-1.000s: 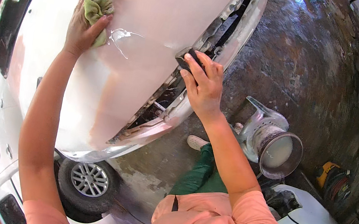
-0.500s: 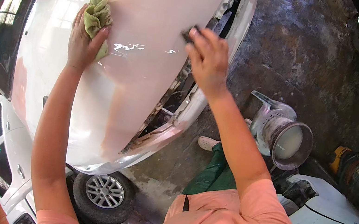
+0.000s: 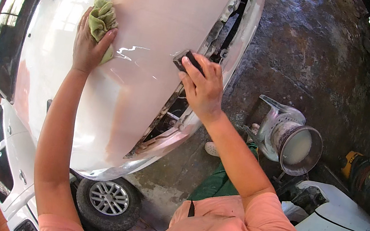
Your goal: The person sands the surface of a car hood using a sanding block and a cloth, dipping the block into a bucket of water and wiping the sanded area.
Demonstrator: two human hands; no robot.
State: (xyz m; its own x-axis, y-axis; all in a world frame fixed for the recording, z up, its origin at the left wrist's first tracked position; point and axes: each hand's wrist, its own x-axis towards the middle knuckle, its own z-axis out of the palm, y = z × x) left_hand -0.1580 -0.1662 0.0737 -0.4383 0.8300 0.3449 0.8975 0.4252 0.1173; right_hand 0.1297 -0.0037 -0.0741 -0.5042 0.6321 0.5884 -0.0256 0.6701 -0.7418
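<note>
A car hood (image 3: 163, 10) lies before me, white with wide pinkish-beige patches and a wet shine in the middle. My left hand (image 3: 88, 52) rests on its white part, fingers closed round a crumpled yellow-green cloth (image 3: 102, 20). Near the hood's front edge, my right hand (image 3: 204, 89) grips a small dark block (image 3: 181, 61), which looks like a sanding block. The block's underside faces the hood and is hidden; fingers and thumb hold its sides.
Right of the car, a round container (image 3: 300, 146) of cloudy whitish liquid sits by a grey support (image 3: 273, 124). A loose-looking wheel (image 3: 108, 198) is below the hood. White car bodywork (image 3: 339, 207) stands at lower right, another white vehicle (image 3: 12, 165) at lower left. Yellow-and-black equipment (image 3: 356, 167) lies far right.
My right hand and the block have moved nearer to me and slightly left along the hood's front edge. The left hand with its cloth has barely shifted.
</note>
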